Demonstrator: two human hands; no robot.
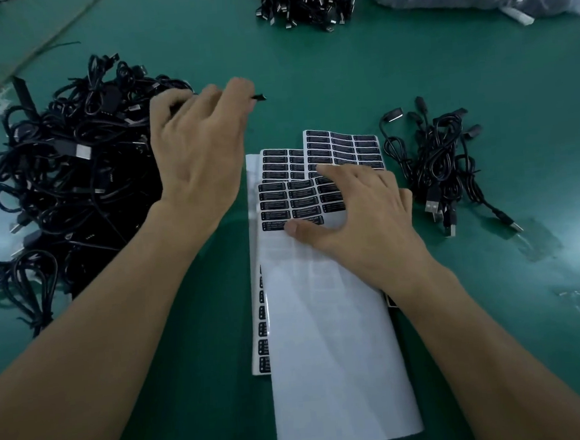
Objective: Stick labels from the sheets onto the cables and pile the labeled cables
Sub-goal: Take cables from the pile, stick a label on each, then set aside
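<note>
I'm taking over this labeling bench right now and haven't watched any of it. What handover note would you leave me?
Left hand: holds a cable end beside the big tangled pile on the left.
Right hand: flat on the top label sheet, thumb at its last label row.
Done: a small cable pile, presumably labeled, lies to the right.
To do: the big tangled pile, using more sheets underneath.

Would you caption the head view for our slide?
Left hand holds a thin black cable; right hand rests on the white label sheet.
</note>
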